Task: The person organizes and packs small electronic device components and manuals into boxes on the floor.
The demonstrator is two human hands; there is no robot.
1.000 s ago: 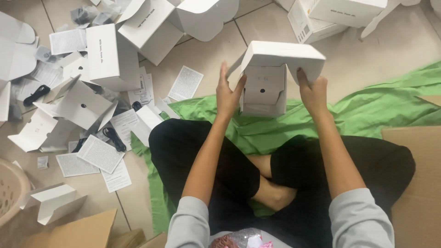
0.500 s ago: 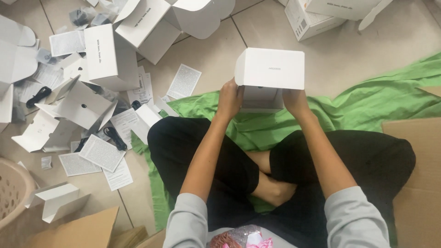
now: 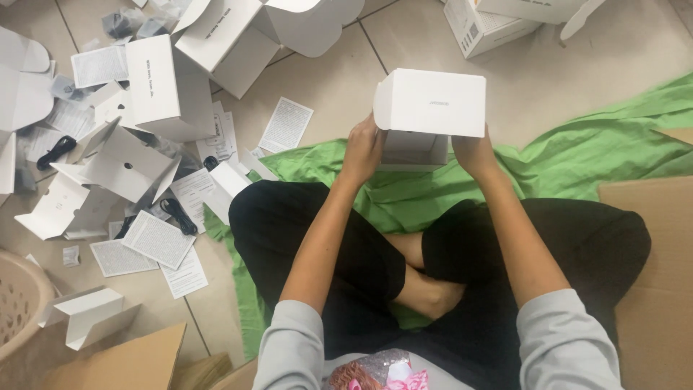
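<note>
The left hand (image 3: pixel 363 148) and the right hand (image 3: pixel 473 150) hold a white box (image 3: pixel 431 108) between them, raised above the lap. Each hand is closed around a lower side of the box, fingers curled against the cardboard and partly hidden behind it. The lid panel lies folded flat over the top, so the box looks closed or very nearly so; whether its flap is tucked in cannot be told from here.

Judging by the floor, a good deal of the work remains. To the left of the left hand lie many unfolded white cartons (image 3: pixel 126 162), some flat, some half-formed, mixed with printed paper leaflets (image 3: pixel 286 124) and a few black cables (image 3: pixel 177 215). Beyond the hands, further from the body, stands a larger open white carton (image 3: pixel 234 32), and to the upper right of the right hand sit more white boxes (image 3: pixel 482 22) that appear assembled.

The person sits cross-legged on a green cloth (image 3: pixel 577 155) spread over a pale tiled floor (image 3: pixel 339 79). Brown cardboard sheets (image 3: pixel 653 274) lie to the right of the right hand, with another piece near the lower left corner. A beige plastic basket (image 3: pixel 18 307) shows at the left edge, well apart from both hands.
</note>
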